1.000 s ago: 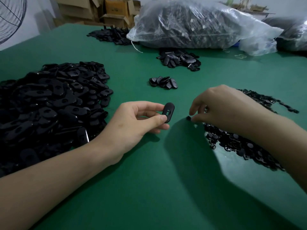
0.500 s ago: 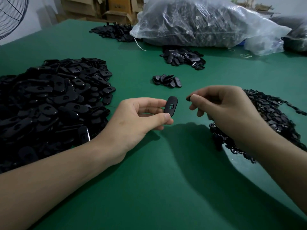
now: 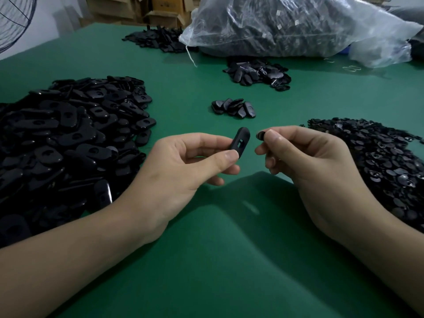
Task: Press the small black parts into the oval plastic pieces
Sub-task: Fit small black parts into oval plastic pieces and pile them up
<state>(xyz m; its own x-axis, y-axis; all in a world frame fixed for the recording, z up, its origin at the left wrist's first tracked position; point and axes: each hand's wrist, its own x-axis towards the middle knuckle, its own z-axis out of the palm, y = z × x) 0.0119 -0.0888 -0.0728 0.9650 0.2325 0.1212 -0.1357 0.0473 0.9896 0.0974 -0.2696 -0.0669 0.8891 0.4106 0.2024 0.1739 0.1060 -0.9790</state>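
Hands hang close together at the middle of the frame, raised a little off the green table point(image 3: 229, 260), with their shadow lying on the cloth below. The left hand point(image 3: 183, 161) pinches one oval plastic piece point(image 3: 239, 144) between thumb and forefinger. It holds the piece on edge, with the slotted hole turned toward the other hand. The right hand point(image 3: 305, 157) grips a small black part point(image 3: 260, 135) at the tips of its thumb and forefinger, the remaining fingers curled underneath. The part and the oval piece are just beside each other with a narrow gap between them, not touching.

Along the left side of the frame spreads a big heap of oval pieces point(image 3: 68, 138), glossy and jumbled. At the right edge lies a flatter heap of small parts point(image 3: 378, 161), reaching in behind the right wrist. Just above the hands sits a small cluster of ovals point(image 3: 232, 107), well apart from both heaps. Higher up there is another pile point(image 3: 257, 73), right in front of a clear plastic bag point(image 3: 286, 26) stuffed with dark pieces that fills the upper right. A far pile point(image 3: 158, 39) lies beside the bag's left end. Cardboard boxes point(image 3: 160, 10) stand along the top edge, and a wire fan guard point(image 3: 13, 19) shows in the upper left corner.
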